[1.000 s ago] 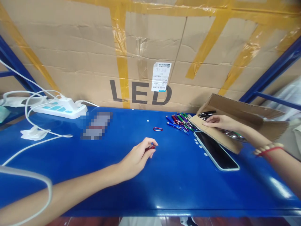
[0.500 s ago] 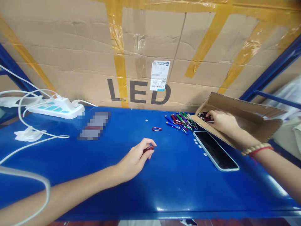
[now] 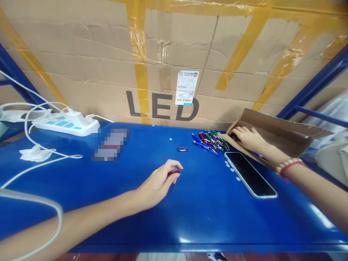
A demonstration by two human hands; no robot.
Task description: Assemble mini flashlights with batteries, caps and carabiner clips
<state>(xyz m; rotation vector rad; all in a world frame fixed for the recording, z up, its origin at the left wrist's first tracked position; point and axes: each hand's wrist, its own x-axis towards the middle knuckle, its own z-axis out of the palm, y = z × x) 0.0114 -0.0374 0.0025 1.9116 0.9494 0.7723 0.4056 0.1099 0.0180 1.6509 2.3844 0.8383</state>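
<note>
My left hand point(image 3: 160, 183) hovers over the middle of the blue table point(image 3: 174, 214). Its thumb and fingers are closed on a small dark red tube with pale lettering point(image 3: 174, 171). Just beyond it lies a red carabiner point(image 3: 182, 149). My right hand point(image 3: 248, 139) reaches into the left end of an open cardboard box point(image 3: 292, 141), its fingers curled down over small dark items point(image 3: 234, 136). The fingertips are partly hidden, so what they grip is unclear. Left of the box is a pile of blue, red, green and purple pen-like tubes with carabiners point(image 3: 209, 139).
A phone point(image 3: 250, 174) lies before the box, beside several white dots. At the left are a white power strip point(image 3: 67, 125), looping cables point(image 3: 58, 217), a crumpled tissue point(image 3: 36, 153) and a pixelated patch point(image 3: 110, 145). A large carton point(image 3: 103, 69) stands behind.
My right hand has shifted slightly left within the box, its fingers now deeper at the left end. My left hand keeps its hold on the red tube. The view has moved slightly.
</note>
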